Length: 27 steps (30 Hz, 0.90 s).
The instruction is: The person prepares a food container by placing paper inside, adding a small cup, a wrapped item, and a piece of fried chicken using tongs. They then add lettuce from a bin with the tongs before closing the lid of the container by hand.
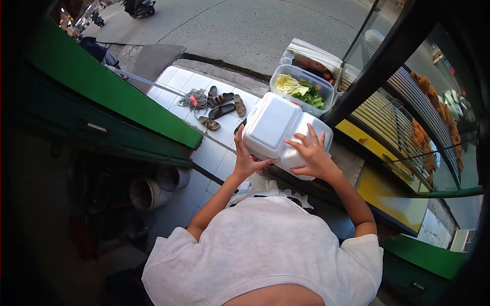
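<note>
In front of my chest is a closed white foam takeaway box (271, 122), its lid side up. My left hand (246, 159) grips its near left corner, thumb along the near edge and fingers up the left side. Against its right side sits a second white foam shape (297, 157), lower; whether it is a separate box is unclear. My right hand (314, 155) holds this part, fingers spread across its top. Just beyond stands a clear plastic tub (329, 97) with lettuce (314, 95) and pale cabbage leaves (289, 84). The undersides of the foam boxes are hidden.
A glass case with fried food (420, 135) on racks stands at the right. Several sandals (222, 111) and a mop head (193, 100) lie on white tiles (217, 153). Buckets (148, 194) are at the lower left, beside a green panel (127, 92). A road runs beyond.
</note>
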Available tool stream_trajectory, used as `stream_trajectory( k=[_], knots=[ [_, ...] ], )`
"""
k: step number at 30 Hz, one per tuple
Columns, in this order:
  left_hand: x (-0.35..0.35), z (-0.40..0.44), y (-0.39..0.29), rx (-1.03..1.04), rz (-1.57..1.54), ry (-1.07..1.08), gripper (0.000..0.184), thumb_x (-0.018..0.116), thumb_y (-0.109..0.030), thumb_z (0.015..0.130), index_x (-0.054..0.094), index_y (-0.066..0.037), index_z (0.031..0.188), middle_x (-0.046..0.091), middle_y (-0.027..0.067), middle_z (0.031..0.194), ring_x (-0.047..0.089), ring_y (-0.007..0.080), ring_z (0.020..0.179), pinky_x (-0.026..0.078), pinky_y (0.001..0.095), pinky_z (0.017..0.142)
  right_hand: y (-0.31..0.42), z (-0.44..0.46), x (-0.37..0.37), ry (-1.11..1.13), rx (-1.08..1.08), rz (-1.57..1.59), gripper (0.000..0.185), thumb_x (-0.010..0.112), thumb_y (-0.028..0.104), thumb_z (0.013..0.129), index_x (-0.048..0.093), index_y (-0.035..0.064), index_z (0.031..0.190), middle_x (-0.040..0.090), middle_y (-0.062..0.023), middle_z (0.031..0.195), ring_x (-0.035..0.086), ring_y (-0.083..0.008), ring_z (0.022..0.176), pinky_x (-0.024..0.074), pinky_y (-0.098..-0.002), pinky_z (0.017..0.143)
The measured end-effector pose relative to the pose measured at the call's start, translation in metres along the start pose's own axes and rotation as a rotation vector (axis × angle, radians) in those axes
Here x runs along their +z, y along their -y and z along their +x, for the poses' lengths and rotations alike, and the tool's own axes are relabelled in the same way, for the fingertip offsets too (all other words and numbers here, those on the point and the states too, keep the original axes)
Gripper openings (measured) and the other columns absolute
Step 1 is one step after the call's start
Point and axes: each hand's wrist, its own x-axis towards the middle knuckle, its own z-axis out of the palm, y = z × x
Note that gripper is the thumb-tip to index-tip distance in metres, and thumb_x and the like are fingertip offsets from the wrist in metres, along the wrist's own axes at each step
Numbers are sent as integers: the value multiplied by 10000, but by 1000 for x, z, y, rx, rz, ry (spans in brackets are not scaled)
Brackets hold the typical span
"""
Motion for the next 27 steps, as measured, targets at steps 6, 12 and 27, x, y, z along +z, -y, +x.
stream_trajectory(
  k=[6, 12, 27],
  knots=[
    [-3, 2, 4, 4, 0, 41, 1379, 913, -348, 487, -50, -31, 1422, 84, 189, 1426, 253, 339, 1319, 273, 438, 1105, 2, 1, 4, 13, -69, 21, 656, 711, 262, 642, 523, 197, 1266, 486, -129, 1264, 276, -351, 1344, 159, -771, 961],
    [-4, 1, 9, 25, -54, 27, 1318, 902, -406, 489, 44, -10, 1407, 178, 195, 1368, 235, 360, 1290, 268, 461, 1073, 17, 4, 5, -61, 16, 26, 646, 699, 242, 653, 497, 166, 1262, 516, -125, 1217, 345, -314, 1305, 203, -716, 1009],
    [2, -3, 13, 71, -58, -29, 1321, 877, -450, 523, 7, 22, 1397, 134, 209, 1377, 165, 376, 1307, 212, 477, 1077, 33, 9, -35, -212, -105, -128, 680, 706, 149, 632, 479, 138, 1273, 608, -173, 1064, 531, -340, 1135, 337, -592, 1023]
  ],
)
